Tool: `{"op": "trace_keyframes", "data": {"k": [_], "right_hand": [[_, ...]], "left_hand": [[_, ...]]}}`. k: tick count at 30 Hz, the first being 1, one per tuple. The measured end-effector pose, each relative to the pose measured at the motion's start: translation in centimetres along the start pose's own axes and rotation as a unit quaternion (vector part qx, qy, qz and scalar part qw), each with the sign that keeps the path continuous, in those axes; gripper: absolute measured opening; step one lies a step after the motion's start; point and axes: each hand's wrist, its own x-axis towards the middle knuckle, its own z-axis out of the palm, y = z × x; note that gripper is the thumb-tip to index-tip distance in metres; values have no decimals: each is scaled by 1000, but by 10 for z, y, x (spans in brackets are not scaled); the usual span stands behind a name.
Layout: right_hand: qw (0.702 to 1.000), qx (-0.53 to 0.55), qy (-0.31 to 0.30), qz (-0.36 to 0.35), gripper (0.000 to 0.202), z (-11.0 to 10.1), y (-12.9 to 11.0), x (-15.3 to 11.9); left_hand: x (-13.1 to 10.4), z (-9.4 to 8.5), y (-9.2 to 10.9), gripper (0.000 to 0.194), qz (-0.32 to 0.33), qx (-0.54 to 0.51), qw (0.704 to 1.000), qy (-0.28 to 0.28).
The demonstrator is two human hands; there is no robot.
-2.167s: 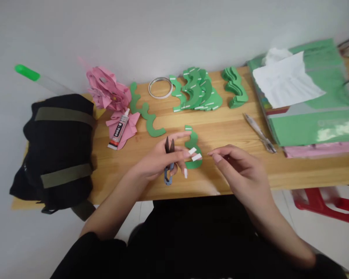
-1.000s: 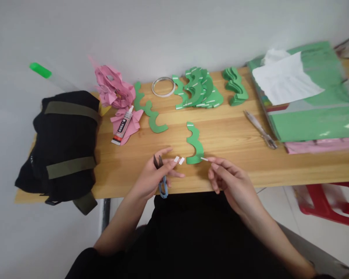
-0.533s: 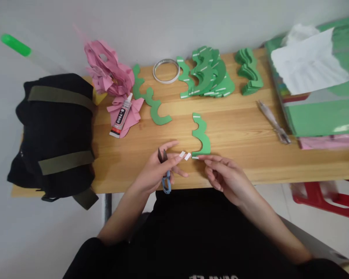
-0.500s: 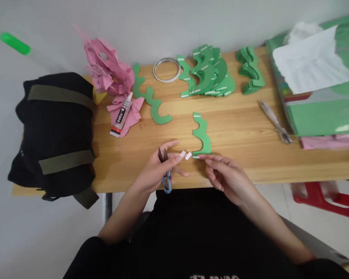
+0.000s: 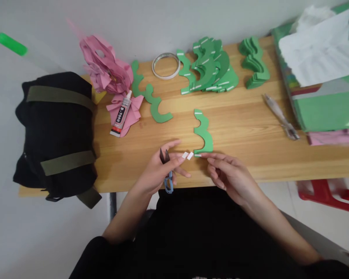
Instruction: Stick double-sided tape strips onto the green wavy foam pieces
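Note:
My left hand [image 5: 159, 170] holds small blue-handled scissors [image 5: 168, 183], dark blades pointing away from me, and two small white strips [image 5: 187, 155] stick out at its thumb and fingertip. A wavy green foam piece [image 5: 204, 133] lies on the table just beyond my hands, with a white strip on its far end. At its near end, my right hand [image 5: 227, 168] reaches an extended index finger to another white strip [image 5: 197, 155]; the other fingers are curled. Whether that strip is gripped or only touched is unclear.
Behind are a tape roll [image 5: 166, 66], strip-marked green pieces [image 5: 212, 66] and a green stack [image 5: 254, 62]. Pink pieces [image 5: 107, 66] and a glue tube [image 5: 121, 114] lie left, beside a black bag [image 5: 58, 131]. A clear pen-like tool [image 5: 280, 116] and green package [image 5: 325, 112] are right.
The camera view has shifted slightly. Both hands hold nearly the same pose, and the green piece and the scissors stay as they were relative to them.

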Motion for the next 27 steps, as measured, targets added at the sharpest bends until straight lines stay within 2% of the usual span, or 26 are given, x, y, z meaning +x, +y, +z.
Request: {"op": "trace_keyframes", "data": {"k": [12, 19, 24, 27], "right_hand": [[1000, -3, 12, 3, 20, 1, 1, -3], [1000, -4, 19, 5, 22, 0, 3, -2], [999, -20, 34, -2, 28, 0, 6, -2], [996, -73, 36, -24, 34, 1, 10, -2]], "left_hand": [[-3, 2, -1, 72, 0, -5, 1000, -27], [0, 6, -5, 71, -12, 2, 1000, -21], [-2, 7, -4, 83, -11, 19, 999, -29], [-3, 8, -4, 86, 1, 26, 999, -34]]}}
